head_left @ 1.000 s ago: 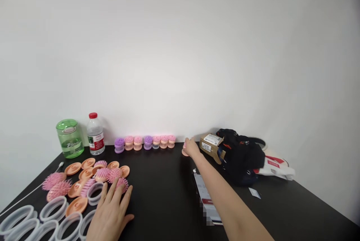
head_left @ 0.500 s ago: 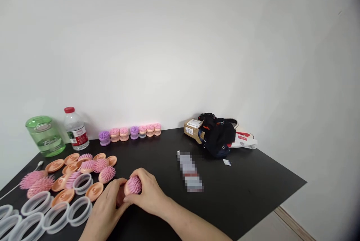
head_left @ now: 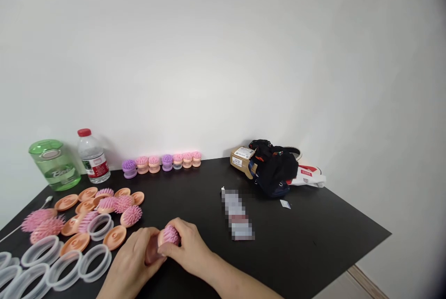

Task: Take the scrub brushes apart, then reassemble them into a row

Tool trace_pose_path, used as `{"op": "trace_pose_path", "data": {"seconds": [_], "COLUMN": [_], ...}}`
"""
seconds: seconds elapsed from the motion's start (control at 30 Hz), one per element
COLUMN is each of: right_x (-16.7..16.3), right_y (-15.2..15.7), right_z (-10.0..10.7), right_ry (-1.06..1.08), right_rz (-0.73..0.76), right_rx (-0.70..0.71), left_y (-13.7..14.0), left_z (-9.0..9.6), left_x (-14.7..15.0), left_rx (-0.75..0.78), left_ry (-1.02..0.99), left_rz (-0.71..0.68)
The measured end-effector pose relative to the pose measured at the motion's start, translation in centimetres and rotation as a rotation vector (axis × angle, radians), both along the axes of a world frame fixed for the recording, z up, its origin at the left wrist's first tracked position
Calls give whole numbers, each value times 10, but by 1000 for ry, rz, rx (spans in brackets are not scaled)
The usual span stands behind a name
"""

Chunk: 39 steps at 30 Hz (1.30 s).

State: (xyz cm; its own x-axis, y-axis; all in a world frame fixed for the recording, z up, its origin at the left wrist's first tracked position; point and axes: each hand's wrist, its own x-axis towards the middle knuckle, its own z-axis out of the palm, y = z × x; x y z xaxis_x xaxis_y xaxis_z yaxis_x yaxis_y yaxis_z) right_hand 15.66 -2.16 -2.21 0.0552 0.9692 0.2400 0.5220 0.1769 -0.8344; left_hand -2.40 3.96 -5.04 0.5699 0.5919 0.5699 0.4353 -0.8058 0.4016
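Near the front of the black table, my right hand [head_left: 190,245] is closed around a scalp massage brush [head_left: 170,235] with pink bristles and a peach rim. My left hand [head_left: 134,257] is curled against the brush's left side, its thumb and fingers meeting the rim. The brush's underside is hidden between the hands. To the left lie loose peach discs [head_left: 114,237], pink bristle heads [head_left: 131,215] and translucent rings [head_left: 95,263], several of each.
Assembled brushes [head_left: 154,164] in pink and purple line the wall. A green container [head_left: 55,166] and a red-capped bottle [head_left: 93,157] stand back left. On the right are a cardboard box [head_left: 241,162], a black bag [head_left: 275,171], a white packet [head_left: 306,176] and a blurred-out flat object [head_left: 237,213].
The view has shifted slightly. Both hands, with the brush, sit a little lower and farther right in the picture; the grip looks much the same.
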Motion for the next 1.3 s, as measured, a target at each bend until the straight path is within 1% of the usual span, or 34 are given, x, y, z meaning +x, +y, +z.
{"op": "trace_pose_path", "data": {"seconds": [0.1, 0.17, 0.23, 0.27, 0.33, 0.4, 0.47, 0.53, 0.63, 0.67, 0.73, 0.8, 0.87, 0.93, 1.0, 1.03, 1.07, 1.17, 1.23, 1.3], "right_x": [3, 5, 7, 8, 8, 7, 7, 7, 8, 8, 8, 8, 8, 8, 9, 9, 9, 8, 8, 8], "right_y": [-3, -6, -8, -9, -10, -8, -7, -6, -6, -7, -7, -7, -7, -6, -7, -7, -7, -7, -6, -6], "right_z": [2, 6, 10, 11, 10, 7, 4, 3, 7, 8, 8, 7, 6, 6, 7, 7, 7, 4, 2, 2], "right_ry": [-57, -82, -89, -84, -58, -35, -44, -62, -37, -20, 10, 14, 1, -2, 14, 22, 25, 13, 4, 2], "right_rz": [63, 152, 224, 239, 205, 132, 82, 79, 145, 166, 163, 107, 68, 93, 156, 173, 168, 86, 66, 98], "right_rx": [75, 151, 206, 211, 154, 49, -18, -3, 97, 106, 53, -54, -105, -66, -18, -17, -36, -118, -111, -74], "left_y": [0, 0, 0, 0, 1, 0, 0, 0, 0, 1, 1, 0, -1, -2, -2, -2, -2, -1, -1, -2], "left_z": [6, 13, 19, 20, 20, 17, 12, 7, 4, 4, 4, 5, 6, 8, 9, 10, 10, 10, 9, 10], "left_x": [0, 0, 0, 0, -1, -1, -1, -1, -2, -3, -4, -4, -3, -1, -1, -1, -1, -1, -2, -2], "left_rx": [-66, -104, -134, -147, -163, -153, -131, -115, -116, -117, -108, -75, -30, 9, 30, 34, 36, 37, 40, 44], "left_ry": [-22, -34, -34, -29, -8, 12, 17, 14, 16, 21, 37, 42, 33, 16, 9, 11, 16, 36, 44, 53], "left_rz": [-28, -54, -50, -36, -7, 7, 1, -10, 4, 21, 40, 34, 14, 3, -2, -2, -3, -6, -9, -15]}}
